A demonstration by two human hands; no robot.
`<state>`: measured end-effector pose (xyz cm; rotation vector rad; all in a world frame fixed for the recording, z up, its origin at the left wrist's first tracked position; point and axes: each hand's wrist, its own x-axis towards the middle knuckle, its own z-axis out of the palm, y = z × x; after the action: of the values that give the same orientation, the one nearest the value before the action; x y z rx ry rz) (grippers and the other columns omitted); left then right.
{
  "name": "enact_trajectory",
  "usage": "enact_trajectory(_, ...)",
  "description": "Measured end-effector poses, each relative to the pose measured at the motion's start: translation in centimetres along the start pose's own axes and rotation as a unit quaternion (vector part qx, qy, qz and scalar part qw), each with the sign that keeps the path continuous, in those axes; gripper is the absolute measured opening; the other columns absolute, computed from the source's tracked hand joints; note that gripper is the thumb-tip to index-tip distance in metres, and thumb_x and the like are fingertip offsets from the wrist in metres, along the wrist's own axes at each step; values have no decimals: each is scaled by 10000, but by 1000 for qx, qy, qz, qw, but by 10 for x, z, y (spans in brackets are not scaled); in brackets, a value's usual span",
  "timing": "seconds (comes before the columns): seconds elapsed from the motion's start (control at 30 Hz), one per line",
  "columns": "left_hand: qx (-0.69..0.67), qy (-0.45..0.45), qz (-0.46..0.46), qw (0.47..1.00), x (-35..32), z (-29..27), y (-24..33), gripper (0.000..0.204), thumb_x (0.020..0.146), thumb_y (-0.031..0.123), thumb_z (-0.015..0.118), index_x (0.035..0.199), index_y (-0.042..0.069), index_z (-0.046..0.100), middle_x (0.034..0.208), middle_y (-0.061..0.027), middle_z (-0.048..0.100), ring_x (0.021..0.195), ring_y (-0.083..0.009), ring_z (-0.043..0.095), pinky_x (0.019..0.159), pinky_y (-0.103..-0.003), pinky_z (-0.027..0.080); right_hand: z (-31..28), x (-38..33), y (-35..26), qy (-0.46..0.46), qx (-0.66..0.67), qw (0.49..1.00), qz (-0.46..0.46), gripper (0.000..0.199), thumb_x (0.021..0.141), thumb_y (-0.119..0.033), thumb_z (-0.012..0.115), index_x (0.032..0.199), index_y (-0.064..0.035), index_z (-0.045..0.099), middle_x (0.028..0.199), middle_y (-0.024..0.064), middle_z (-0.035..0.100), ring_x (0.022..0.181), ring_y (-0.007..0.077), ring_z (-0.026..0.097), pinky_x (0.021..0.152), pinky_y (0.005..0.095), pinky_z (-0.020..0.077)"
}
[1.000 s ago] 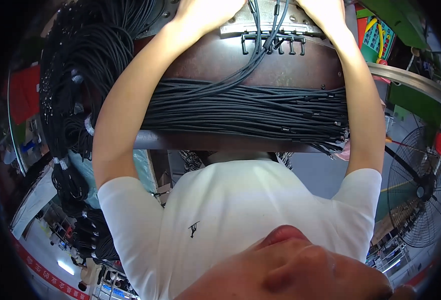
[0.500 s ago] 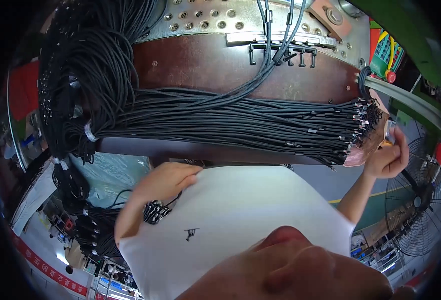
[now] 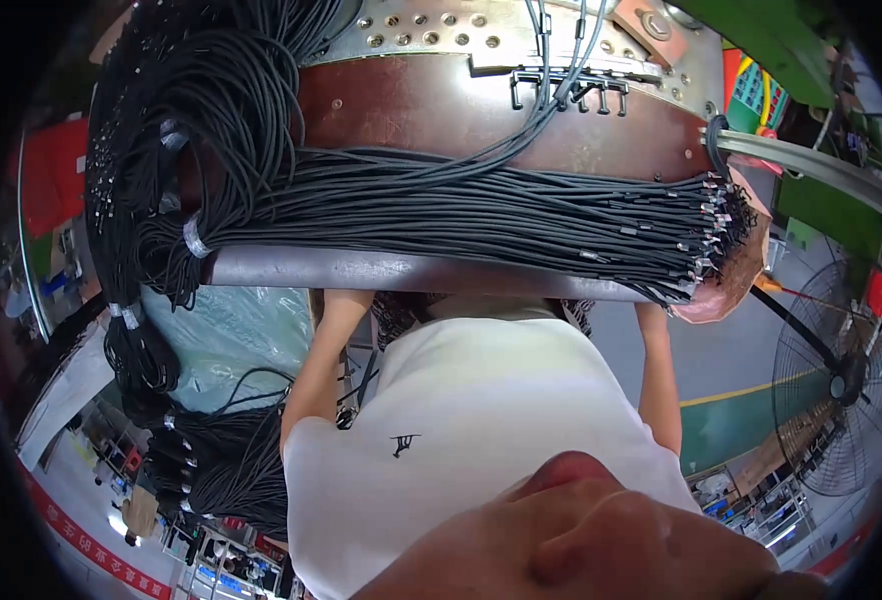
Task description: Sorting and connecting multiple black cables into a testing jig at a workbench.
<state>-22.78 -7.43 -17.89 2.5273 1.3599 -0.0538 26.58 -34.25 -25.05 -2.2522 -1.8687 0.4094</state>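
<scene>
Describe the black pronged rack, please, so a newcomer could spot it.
On the brown worktop, look toward the perforated metal plate at its far edge. Right of centre is the rack, crossed by cables. Unlike those long cables, it has short prongs in a row.

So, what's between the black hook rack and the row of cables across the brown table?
In the head view, brown tabletop shows between the hook rack and the cable row, crossed by a few black cables.
</scene>
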Motion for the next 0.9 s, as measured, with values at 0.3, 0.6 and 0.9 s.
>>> enact_trajectory(0.3,-30,61,27,997,15,-6,2,231,838,103,573,1037,9,644,1062,-214,632,990,-398,585,854,-462,471,-10,25,-27,113,10,993,30,390,738,89,560,1103,-22,644,1121,188,633,1088,393,550,982,465,412)
enact_trajectory(0.6,-58,-61,40,996,12,-43,17,252,881,203,571,1062,46,648,1024,-188,650,973,-388,594,836,-440,476,-64,34,-8,88,24,995,-25,545,731,-14,653,1267,-55,560,1126,133,643,1107,281,559,964,459,424)
enact_trajectory(0.9,-440,-147,334,821,88,-162,144,567,904,342,588,1344,7,460,1395,-171,465,1276,-324,457,1036,-409,384,-225,231,-151,176,12,963,-203,330,858,-105,636,1180,-42,611,1096,134,652,1022,299,611,895,372,481)
